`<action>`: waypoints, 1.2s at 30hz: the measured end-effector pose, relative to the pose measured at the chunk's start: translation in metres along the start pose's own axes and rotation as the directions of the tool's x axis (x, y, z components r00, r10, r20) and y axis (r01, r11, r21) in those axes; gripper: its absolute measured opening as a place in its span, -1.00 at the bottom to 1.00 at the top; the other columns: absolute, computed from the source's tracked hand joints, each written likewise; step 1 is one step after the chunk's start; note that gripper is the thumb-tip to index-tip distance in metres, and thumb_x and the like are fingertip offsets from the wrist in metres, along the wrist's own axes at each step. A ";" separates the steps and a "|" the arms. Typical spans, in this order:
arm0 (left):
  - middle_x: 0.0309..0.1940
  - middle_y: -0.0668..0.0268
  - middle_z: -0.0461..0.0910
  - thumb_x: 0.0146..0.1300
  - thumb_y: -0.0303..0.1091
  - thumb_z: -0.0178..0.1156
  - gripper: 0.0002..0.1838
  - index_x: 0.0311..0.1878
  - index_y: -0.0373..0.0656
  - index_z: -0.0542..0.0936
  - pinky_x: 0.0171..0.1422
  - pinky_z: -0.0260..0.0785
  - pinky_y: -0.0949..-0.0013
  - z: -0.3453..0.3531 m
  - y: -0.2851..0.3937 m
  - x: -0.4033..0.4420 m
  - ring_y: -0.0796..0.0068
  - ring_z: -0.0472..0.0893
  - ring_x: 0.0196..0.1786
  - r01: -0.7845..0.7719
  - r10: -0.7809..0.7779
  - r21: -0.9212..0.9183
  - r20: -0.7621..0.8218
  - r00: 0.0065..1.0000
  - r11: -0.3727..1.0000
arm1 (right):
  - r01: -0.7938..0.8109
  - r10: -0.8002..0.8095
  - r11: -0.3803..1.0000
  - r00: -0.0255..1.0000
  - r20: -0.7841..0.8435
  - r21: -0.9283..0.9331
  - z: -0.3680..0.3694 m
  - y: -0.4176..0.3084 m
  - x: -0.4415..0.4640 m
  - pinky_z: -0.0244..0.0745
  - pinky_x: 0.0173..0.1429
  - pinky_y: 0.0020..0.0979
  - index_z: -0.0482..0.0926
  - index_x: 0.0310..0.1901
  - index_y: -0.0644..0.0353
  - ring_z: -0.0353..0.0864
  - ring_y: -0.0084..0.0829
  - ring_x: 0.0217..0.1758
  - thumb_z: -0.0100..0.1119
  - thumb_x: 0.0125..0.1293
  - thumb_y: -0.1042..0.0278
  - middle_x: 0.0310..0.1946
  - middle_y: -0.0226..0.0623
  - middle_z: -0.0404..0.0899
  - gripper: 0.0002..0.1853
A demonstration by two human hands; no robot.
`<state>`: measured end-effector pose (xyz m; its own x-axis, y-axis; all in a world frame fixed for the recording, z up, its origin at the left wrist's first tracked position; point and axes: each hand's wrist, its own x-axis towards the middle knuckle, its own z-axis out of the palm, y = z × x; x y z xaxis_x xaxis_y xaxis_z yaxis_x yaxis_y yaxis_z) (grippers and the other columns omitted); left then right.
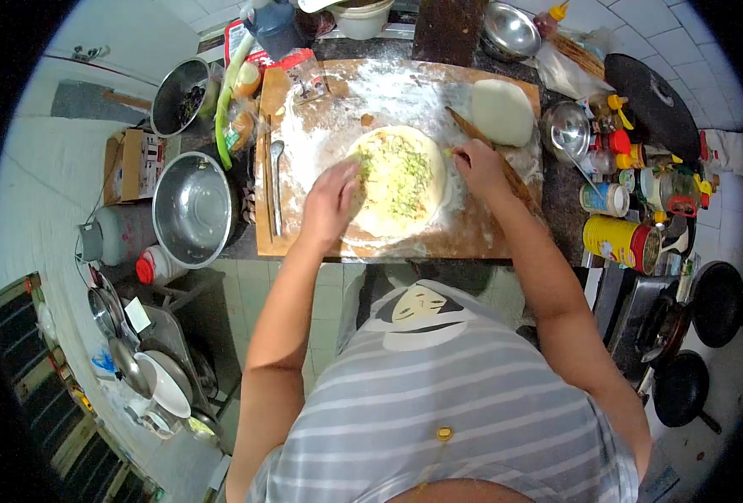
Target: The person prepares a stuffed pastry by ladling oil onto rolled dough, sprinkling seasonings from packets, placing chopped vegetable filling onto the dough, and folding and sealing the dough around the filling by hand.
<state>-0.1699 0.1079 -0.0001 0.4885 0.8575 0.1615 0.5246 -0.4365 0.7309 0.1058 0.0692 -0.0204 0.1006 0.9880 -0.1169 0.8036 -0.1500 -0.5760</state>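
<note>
A round sheet of dough (397, 180) topped with chopped green and pale pieces lies on the floured wooden board (304, 126). My left hand (332, 201) is at its left edge, fingers curled together; what they hold, if anything, is hidden. Just off the dough's right edge is my right hand (479, 166), its thumb and fingers pinched near a tiny green bit. Under and beside my right hand runs a wooden rolling pin (514, 180), slanting down to the right. A second, plain sheet of dough (503, 112) rests at the board's upper right.
Left of the board are a large steel bowl (193, 210), a smaller bowl with dark food (180, 96) and a green stalk (225, 117). A spoon (277, 189) lies on the board's left side. Right stand a steel bowl (567, 126), seasoning jars and a yellow can (615, 241).
</note>
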 end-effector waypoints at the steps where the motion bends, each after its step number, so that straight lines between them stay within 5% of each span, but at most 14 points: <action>1: 0.00 0.05 0.37 0.19 -0.34 -0.05 -0.66 0.04 -0.18 0.39 0.17 0.18 0.28 0.009 -0.003 0.015 0.10 0.34 0.08 0.069 -0.067 -0.061 0.037 0.997 0.996 | 0.009 -0.009 0.999 1.000 -0.009 0.048 -0.003 -0.011 -0.004 0.35 -0.13 -0.24 0.51 -0.32 0.25 0.44 -0.12 -0.23 -0.01 0.11 0.34 -0.35 -0.09 0.44 -0.81; 4: 0.06 0.04 0.32 0.23 -0.23 -0.11 -0.60 0.08 -0.21 0.35 0.26 0.05 0.28 0.039 -0.017 0.049 0.10 0.24 0.17 -0.026 0.044 -0.221 0.078 0.996 0.975 | 0.292 -0.306 0.930 0.951 0.032 0.224 0.008 -0.029 -0.011 0.35 -0.16 -0.25 0.51 -0.33 0.24 0.45 -0.14 -0.26 0.00 0.12 0.28 -0.36 -0.08 0.44 -0.79; 7: 0.09 0.04 0.29 0.23 -0.18 -0.12 -0.57 0.08 -0.25 0.34 0.30 -0.03 0.27 0.054 -0.024 0.053 0.11 0.19 0.21 -0.059 0.094 -0.163 0.216 0.972 0.985 | 0.183 -0.219 0.966 0.954 0.203 0.182 0.007 -0.043 -0.004 0.35 -0.18 -0.24 0.52 -0.35 0.25 0.46 -0.12 -0.28 -0.01 0.12 0.22 -0.37 -0.06 0.46 -0.75; 10: 0.08 0.04 0.30 0.23 -0.18 -0.11 -0.57 0.08 -0.24 0.34 0.29 -0.01 0.26 0.052 -0.028 0.046 0.11 0.21 0.20 -0.128 0.158 -0.114 0.316 0.935 0.985 | 0.104 -0.127 0.981 0.982 0.139 0.162 -0.003 -0.050 0.018 0.35 -0.17 -0.24 0.52 -0.34 0.25 0.46 -0.12 -0.29 0.01 0.11 0.22 -0.38 -0.03 0.47 -0.75; 14: 0.08 0.06 0.31 0.22 -0.19 -0.08 -0.58 0.07 -0.24 0.35 0.27 0.03 0.25 0.042 -0.020 0.035 0.11 0.25 0.17 -0.053 0.132 -0.236 0.331 0.934 0.970 | 0.229 -0.232 0.968 0.972 0.022 0.102 0.034 -0.032 0.076 0.35 -0.19 -0.22 0.54 -0.38 0.27 0.47 -0.11 -0.31 0.09 0.03 0.27 -0.44 -0.05 0.49 -0.77; 18: 0.05 0.07 0.34 0.18 -0.28 -0.03 -0.61 0.06 -0.23 0.36 0.21 0.12 0.25 0.040 -0.021 0.025 0.07 0.29 0.12 -0.210 0.215 -0.046 0.206 0.955 0.977 | 0.190 -0.202 0.968 0.978 0.055 0.166 0.058 -0.031 0.104 0.36 -0.24 -0.22 0.56 -0.44 0.25 0.49 -0.12 -0.37 0.12 -0.04 0.29 -0.48 -0.08 0.50 -0.80; 22: 0.00 0.07 0.37 0.12 -0.37 0.01 -0.62 0.04 -0.23 0.37 0.16 0.17 0.25 0.031 -0.021 0.018 0.05 0.34 0.05 -0.129 0.130 -0.052 0.026 0.991 0.990 | 0.191 -0.192 0.970 0.981 -0.010 0.150 0.070 -0.023 0.107 0.37 -0.31 -0.26 0.55 -0.47 0.23 0.49 -0.15 -0.47 0.15 -0.07 0.31 -0.53 -0.11 0.52 -0.83; 24: -0.02 0.06 0.39 0.11 -0.41 0.01 -0.62 0.04 -0.22 0.38 0.13 0.20 0.26 0.026 -0.030 0.012 0.06 0.36 0.02 -0.065 0.065 0.010 -0.004 0.998 0.998 | 0.084 -0.106 0.990 0.975 0.197 0.116 0.038 -0.045 0.100 0.38 -0.29 -0.35 0.56 -0.38 0.23 0.52 -0.22 -0.39 0.17 -0.03 0.30 -0.47 -0.13 0.53 -0.80; 26: 0.03 0.10 0.34 0.04 -0.21 0.13 -0.48 0.08 -0.19 0.35 0.21 0.06 0.16 0.021 -0.033 0.009 0.10 0.30 0.09 -0.096 0.093 0.062 0.053 0.994 0.993 | -0.025 -0.023 0.989 0.948 0.318 0.146 0.018 -0.063 0.078 0.38 -0.26 -0.37 0.56 -0.32 0.23 0.51 -0.22 -0.37 0.16 -0.01 0.34 -0.43 -0.13 0.53 -0.80; 28: 0.09 0.11 0.28 -0.05 -0.06 0.20 -0.31 0.14 -0.17 0.27 0.26 -0.05 0.07 0.008 -0.020 0.007 0.12 0.23 0.17 -0.152 0.123 0.202 0.152 0.981 0.967 | 0.155 -0.226 0.962 0.914 0.337 0.226 0.020 -0.057 0.058 0.37 -0.22 -0.38 0.55 -0.27 0.23 0.50 -0.26 -0.35 0.16 0.00 0.37 -0.41 -0.14 0.53 -0.78; 29: 0.21 0.09 0.10 -0.23 0.12 0.24 -0.03 0.23 -0.17 0.09 0.31 -0.23 -0.01 0.006 -0.008 0.007 0.14 0.07 0.27 -0.146 0.083 0.248 0.250 0.965 0.958 | 0.239 -0.323 0.934 0.884 0.339 0.266 0.020 -0.054 0.048 0.37 -0.20 -0.38 0.54 -0.24 0.23 0.50 -0.29 -0.34 0.16 0.00 0.39 -0.40 -0.15 0.53 -0.76; 32: 0.26 0.05 -0.06 -0.26 0.15 0.24 0.07 0.27 -0.18 -0.04 0.34 -0.27 -0.01 0.019 -0.003 0.005 0.14 -0.05 0.32 -0.259 0.095 0.378 0.400 0.911 0.889 | 0.319 -0.373 0.924 0.875 0.307 0.212 0.008 -0.051 0.029 0.35 -0.15 -0.38 0.51 -0.16 0.22 0.47 -0.31 -0.28 0.16 0.01 0.43 -0.32 -0.15 0.48 -0.71; 36: 0.28 0.07 -0.12 -0.28 0.15 0.23 0.08 0.27 -0.20 -0.04 0.35 -0.28 0.03 0.032 -0.009 0.013 0.15 -0.10 0.34 -0.281 0.116 0.402 0.387 0.915 0.871 | 0.166 -0.175 0.984 0.974 0.143 0.072 0.009 -0.047 -0.002 0.34 -0.12 -0.39 0.46 -0.09 0.22 0.44 -0.25 -0.20 0.15 0.03 0.39 -0.23 -0.14 0.39 -0.66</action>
<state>-0.1457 0.1136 -0.0259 0.7776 0.6283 -0.0245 0.6006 -0.7306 0.3249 0.0627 0.0735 -0.0007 -0.1262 0.9836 -0.1292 0.7646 0.0135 -0.6444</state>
